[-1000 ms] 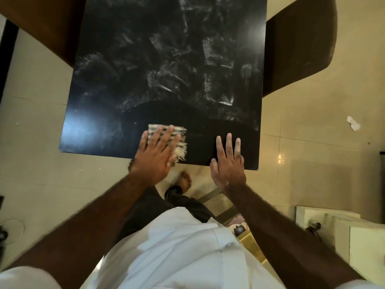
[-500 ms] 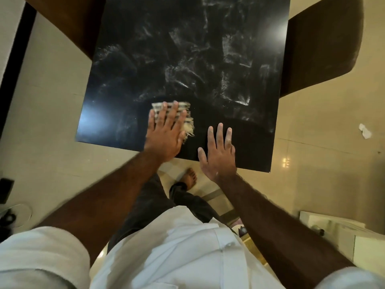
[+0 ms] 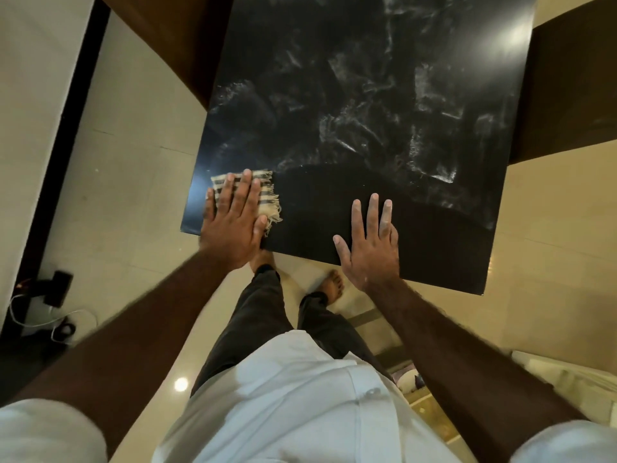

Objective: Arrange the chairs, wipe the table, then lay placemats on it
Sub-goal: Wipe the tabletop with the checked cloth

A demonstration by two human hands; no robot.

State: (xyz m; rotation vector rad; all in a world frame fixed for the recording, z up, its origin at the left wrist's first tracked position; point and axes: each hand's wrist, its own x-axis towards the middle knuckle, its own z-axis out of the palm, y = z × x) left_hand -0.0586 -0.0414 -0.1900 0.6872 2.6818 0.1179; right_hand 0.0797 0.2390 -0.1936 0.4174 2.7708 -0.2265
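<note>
The left hand [image 3: 233, 225] lies flat, fingers straight and spread over the cloth [image 3: 268, 197], pressing it onto the table [image 3: 334, 95] at its near left corner so the whole palm drives the wipe. The right hand [image 3: 370, 252] rests flat and empty beside it, likely bracing the lean. Beyond the fingertips white smears [image 3: 360, 128] show wiping is unfinished.

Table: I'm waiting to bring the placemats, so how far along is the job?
Done: chairs sit tucked at both sides, and the near strip of the table looks clean. In hand: the left hand presses the checked cloth at the near left corner; the right hand rests flat. Left: white smears farther back, no placemats laid.
</note>
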